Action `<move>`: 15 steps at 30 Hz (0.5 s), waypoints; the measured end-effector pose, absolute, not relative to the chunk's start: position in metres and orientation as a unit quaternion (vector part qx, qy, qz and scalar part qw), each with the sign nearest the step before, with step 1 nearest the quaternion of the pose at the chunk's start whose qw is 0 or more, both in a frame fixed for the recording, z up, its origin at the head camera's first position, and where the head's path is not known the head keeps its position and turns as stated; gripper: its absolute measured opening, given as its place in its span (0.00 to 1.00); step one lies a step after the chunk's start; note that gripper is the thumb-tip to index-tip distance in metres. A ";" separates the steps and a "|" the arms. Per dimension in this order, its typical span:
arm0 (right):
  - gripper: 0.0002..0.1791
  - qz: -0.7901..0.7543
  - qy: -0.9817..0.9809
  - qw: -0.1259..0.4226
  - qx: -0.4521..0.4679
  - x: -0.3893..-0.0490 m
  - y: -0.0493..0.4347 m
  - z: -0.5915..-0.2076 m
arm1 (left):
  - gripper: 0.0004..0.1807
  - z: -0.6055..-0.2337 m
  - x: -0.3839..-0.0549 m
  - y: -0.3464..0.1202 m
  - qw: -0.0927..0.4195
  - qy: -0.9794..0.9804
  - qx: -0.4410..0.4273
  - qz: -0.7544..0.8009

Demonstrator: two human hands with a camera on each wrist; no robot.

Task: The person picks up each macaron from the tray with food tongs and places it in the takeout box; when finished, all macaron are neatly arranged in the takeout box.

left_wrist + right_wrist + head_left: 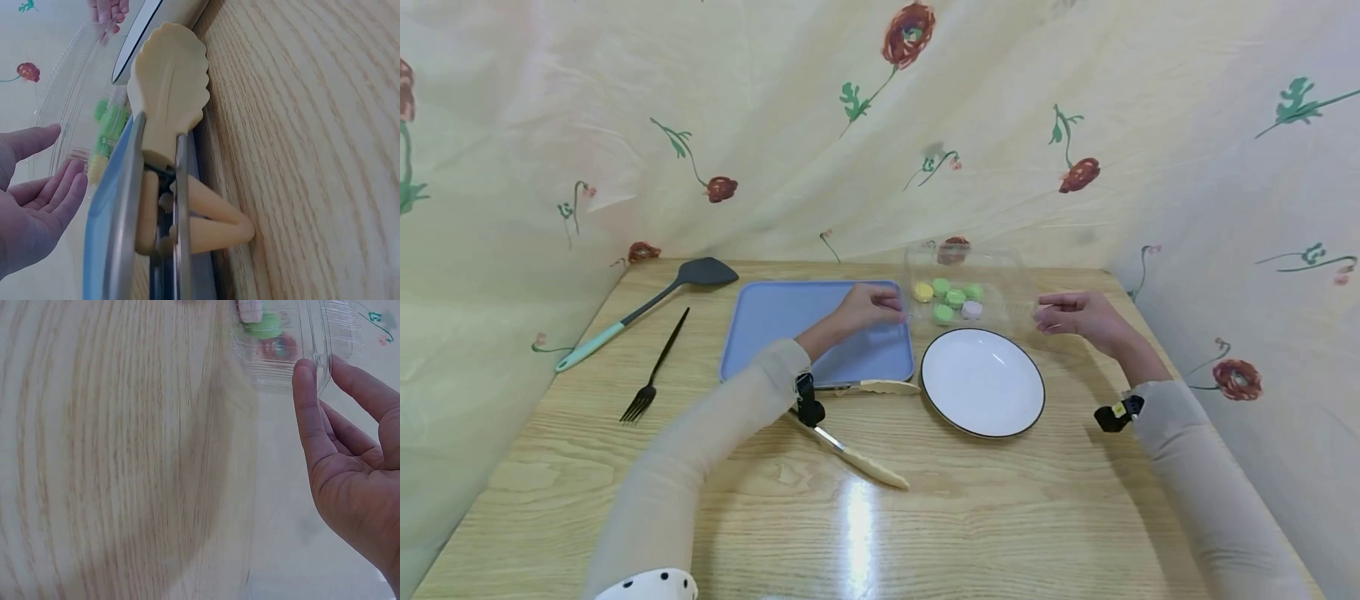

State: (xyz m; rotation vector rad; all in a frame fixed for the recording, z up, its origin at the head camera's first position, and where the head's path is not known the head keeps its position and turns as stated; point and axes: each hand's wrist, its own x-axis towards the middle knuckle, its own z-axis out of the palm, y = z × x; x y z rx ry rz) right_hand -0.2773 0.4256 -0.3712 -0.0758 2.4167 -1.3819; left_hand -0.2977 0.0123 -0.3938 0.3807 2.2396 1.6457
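A clear plastic clamshell box [1006, 307] with its lid raised at the back holds several small macarons, mostly green [955, 298], plus a yellow one [922, 292] and a pale lavender one [972, 310]. My left hand [868, 308] holds the box's left end, thumb and fingers spread on either side of it above the blue tray [790, 312]. At the right end, my right hand [1078, 318] pinches the rim between thumb and fingers, as the right wrist view shows. Just in front of the box lies a white plate [983, 383] with a dark rim.
Tongs with cream scalloped tips [887, 387] lie along the tray's front edge, partly hidden by my left wrist. Left of the tray are a black fork [651, 383] and a grey spatula [703, 272] with a mint handle. Flowered cloth [805, 150] hangs behind the table.
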 end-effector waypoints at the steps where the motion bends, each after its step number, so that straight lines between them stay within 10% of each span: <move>1: 0.36 -0.489 0.853 0.177 -0.030 -0.277 0.426 -0.372 | 0.31 -0.394 -0.298 0.012 0.171 0.784 0.129 0.583; 15: 0.35 -0.517 0.835 0.182 -0.046 -0.274 0.419 -0.369 | 0.24 -0.400 -0.299 0.019 0.248 0.688 0.053 0.680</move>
